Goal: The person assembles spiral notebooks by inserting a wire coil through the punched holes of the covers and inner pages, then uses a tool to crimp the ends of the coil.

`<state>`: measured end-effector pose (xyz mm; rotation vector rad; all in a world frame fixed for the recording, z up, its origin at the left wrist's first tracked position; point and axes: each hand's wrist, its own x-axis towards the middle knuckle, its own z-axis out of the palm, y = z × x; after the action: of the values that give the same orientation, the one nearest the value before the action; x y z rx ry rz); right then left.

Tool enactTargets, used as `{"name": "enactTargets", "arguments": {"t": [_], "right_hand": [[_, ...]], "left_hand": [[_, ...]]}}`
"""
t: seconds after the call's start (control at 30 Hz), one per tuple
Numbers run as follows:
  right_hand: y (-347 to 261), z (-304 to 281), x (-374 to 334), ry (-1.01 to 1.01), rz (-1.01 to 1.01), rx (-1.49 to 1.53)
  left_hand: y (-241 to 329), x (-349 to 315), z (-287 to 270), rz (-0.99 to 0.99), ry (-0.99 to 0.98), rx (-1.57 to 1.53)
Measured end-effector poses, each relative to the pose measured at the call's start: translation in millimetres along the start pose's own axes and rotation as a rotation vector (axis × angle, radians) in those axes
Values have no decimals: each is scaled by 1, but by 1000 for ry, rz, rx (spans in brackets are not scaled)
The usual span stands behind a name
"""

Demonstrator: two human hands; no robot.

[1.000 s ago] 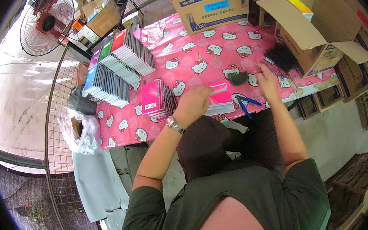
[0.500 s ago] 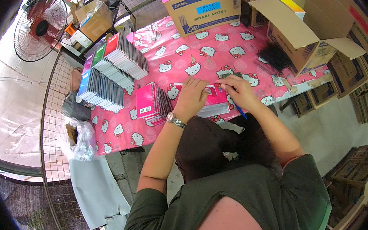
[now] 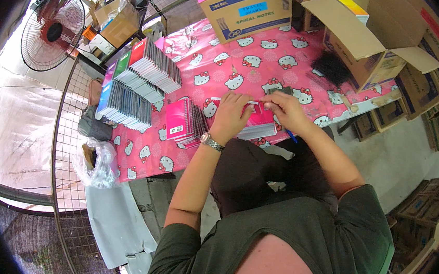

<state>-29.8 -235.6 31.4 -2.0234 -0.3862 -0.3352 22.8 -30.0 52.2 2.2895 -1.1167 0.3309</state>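
Note:
A small stack of pink notebooks [image 3: 262, 122] lies before me near the table's front edge. My left hand [image 3: 233, 116] bends over the left part of the top notebook, fingers together at its far edge and the thumb beside the white strip there. At the far right corner, the thumb and forefinger of my right hand [image 3: 287, 110] are pinched together; whatever is between them is too small to make out. A blue pen [image 3: 291, 136] sticks out below my right hand; whether that hand holds it is hidden. Left of my left wrist stands a pile of pink spiral notebooks [image 3: 183, 122].
Taller stacks of blue spiral notebooks [image 3: 123, 106] and red-covered spiral notebooks [image 3: 155, 69] stand at the left. A closed carton [image 3: 246, 15] sits at the back, and an open carton [image 3: 360, 55] at the right. Beside it lies a black bristly heap [image 3: 331, 68]. A fan [image 3: 53, 32] stands far left.
The whole view has shifted slightly to the right. Both hands stay at the notebook's far edge; the right fingertips have moved slightly, and more of the white strip shows by the left thumb.

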Motion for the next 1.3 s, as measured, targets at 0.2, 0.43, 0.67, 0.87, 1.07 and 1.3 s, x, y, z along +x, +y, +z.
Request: {"name": "enactTargets", "arguments": {"t": [0.2,0.43,0.67,0.87,1.07,1.3], "right_hand": [[-28,-3,-6,10,-10,-257],[-46,-7,27,-329,380,68],[178,50,12,-46,402,-988],[124,10,50,-286,502,-6],[4,-53,44,-646,215,644],[13,-52,49,-610,164,218]], "left_hand": [[8,-4,6,67,34,138],[-2,-21,-7,34,-25,73],[-11,-9,12,50,-119,-11],[-8,-30,9,-188,18,271],[5,-18,15,-74,-27,169],[8,-11,17,-78,-5,124]]}}
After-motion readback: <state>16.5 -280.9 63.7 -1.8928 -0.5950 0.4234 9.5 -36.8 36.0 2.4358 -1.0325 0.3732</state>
